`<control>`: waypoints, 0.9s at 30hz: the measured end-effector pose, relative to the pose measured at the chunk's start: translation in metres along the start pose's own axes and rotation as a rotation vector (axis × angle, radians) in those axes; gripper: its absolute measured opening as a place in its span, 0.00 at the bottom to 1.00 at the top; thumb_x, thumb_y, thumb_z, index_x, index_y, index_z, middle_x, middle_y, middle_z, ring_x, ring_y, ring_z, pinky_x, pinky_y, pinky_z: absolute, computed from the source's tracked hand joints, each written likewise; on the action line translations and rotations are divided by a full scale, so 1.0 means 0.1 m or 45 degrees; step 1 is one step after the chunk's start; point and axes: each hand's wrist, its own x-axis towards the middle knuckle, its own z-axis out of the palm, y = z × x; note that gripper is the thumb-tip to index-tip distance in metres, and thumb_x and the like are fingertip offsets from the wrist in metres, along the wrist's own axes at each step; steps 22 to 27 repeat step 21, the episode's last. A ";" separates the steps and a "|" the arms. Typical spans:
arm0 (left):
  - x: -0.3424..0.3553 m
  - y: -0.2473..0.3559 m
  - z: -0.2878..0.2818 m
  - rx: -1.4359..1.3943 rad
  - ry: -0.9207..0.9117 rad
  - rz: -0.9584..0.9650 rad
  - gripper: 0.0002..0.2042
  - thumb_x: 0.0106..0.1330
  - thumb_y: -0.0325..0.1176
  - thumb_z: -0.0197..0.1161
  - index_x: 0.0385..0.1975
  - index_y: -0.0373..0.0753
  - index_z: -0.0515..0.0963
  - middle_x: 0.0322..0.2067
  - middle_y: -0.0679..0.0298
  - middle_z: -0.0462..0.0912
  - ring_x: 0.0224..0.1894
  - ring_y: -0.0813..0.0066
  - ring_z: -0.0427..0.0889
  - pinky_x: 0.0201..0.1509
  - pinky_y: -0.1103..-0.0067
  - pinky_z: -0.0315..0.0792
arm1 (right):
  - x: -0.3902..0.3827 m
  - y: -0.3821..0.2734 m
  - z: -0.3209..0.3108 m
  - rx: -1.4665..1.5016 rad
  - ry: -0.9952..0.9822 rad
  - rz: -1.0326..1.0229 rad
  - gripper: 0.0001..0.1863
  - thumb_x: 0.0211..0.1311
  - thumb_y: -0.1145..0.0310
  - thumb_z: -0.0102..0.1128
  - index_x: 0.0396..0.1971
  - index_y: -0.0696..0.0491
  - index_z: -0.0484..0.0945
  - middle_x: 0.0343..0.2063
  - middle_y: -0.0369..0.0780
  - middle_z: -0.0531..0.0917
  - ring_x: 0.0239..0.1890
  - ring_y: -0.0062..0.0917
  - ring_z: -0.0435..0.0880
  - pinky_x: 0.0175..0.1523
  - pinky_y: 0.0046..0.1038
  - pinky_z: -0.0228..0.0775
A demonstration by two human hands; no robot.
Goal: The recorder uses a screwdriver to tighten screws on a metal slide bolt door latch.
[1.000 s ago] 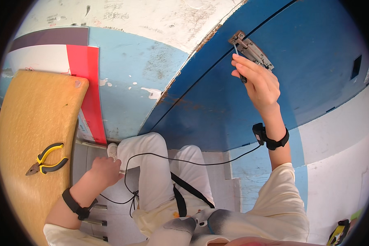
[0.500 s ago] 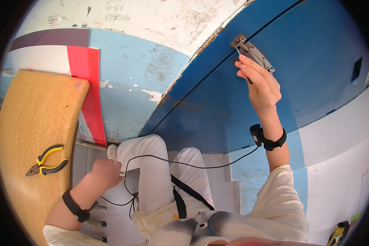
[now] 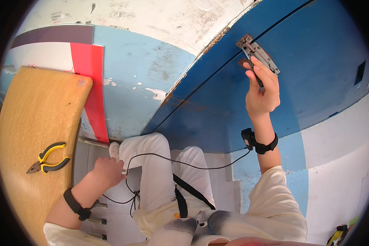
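My right hand [image 3: 263,92] is closed around the dark handle of a screwdriver [image 3: 260,82]. Its thin shaft points up to the catch end of a metal barrel bolt [image 3: 263,55], which is fixed across the gap of a blue door [image 3: 217,106]. Whether the tip sits in a screw is too small to tell. My fingers rest close beside the bolt's plate and hide part of it. Low on the left, my left hand [image 3: 108,171] hangs by my knee with its fingers curled in; what they hold, if anything, is hidden.
Pliers [image 3: 49,158] with yellow and black handles lie on a wooden tabletop [image 3: 45,110] at the left. A black cable [image 3: 184,165] runs across my lap between wrist straps. A yellow and black object [image 3: 337,235] shows at the lower right edge.
My right hand has shifted its grip, with the fingers bent further round the screwdriver, so more of the handle shows. The view has shifted slightly. My left hand stays put.
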 end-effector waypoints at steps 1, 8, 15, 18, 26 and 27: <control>0.00 0.00 0.01 0.009 0.003 -0.001 0.21 0.56 0.51 0.62 0.41 0.41 0.76 0.39 0.58 0.80 0.44 0.63 0.79 0.49 0.67 0.68 | 0.00 0.00 -0.01 0.002 0.003 0.000 0.15 0.48 0.79 0.68 0.37 0.62 0.74 0.34 0.50 0.83 0.31 0.30 0.86 0.35 0.25 0.81; 0.01 -0.01 0.01 0.009 -0.017 -0.005 0.22 0.56 0.51 0.62 0.42 0.40 0.76 0.39 0.58 0.80 0.45 0.63 0.79 0.50 0.67 0.68 | -0.01 0.05 -0.06 0.001 -0.062 -0.034 0.15 0.47 0.83 0.66 0.37 0.61 0.75 0.37 0.49 0.82 0.33 0.33 0.85 0.38 0.26 0.80; 0.01 -0.01 -0.01 -0.007 -0.023 -0.006 0.22 0.57 0.51 0.61 0.42 0.40 0.75 0.39 0.58 0.80 0.45 0.62 0.78 0.50 0.67 0.68 | 0.03 0.03 -0.11 -0.005 -0.134 -0.053 0.17 0.44 0.85 0.66 0.37 0.61 0.75 0.36 0.49 0.83 0.34 0.35 0.84 0.38 0.27 0.78; -0.01 -0.01 -0.02 -0.004 -0.017 -0.011 0.22 0.57 0.51 0.61 0.42 0.40 0.75 0.39 0.58 0.80 0.45 0.62 0.78 0.50 0.67 0.68 | 0.03 0.05 -0.11 -0.013 -0.141 -0.080 0.17 0.44 0.86 0.66 0.37 0.61 0.75 0.36 0.50 0.83 0.34 0.35 0.84 0.37 0.26 0.78; 0.01 -0.01 -0.01 -0.010 -0.035 -0.023 0.22 0.56 0.52 0.61 0.43 0.40 0.75 0.40 0.57 0.80 0.46 0.61 0.78 0.51 0.66 0.68 | 0.04 0.04 -0.10 -0.053 -0.165 -0.114 0.17 0.44 0.89 0.63 0.37 0.61 0.75 0.37 0.49 0.83 0.35 0.35 0.84 0.36 0.25 0.78; 0.01 -0.01 -0.01 -0.010 -0.035 -0.023 0.22 0.56 0.52 0.61 0.43 0.40 0.75 0.40 0.57 0.80 0.46 0.61 0.78 0.51 0.66 0.68 | 0.04 0.04 -0.10 -0.053 -0.165 -0.114 0.17 0.44 0.89 0.63 0.37 0.61 0.75 0.37 0.49 0.83 0.35 0.35 0.84 0.36 0.25 0.78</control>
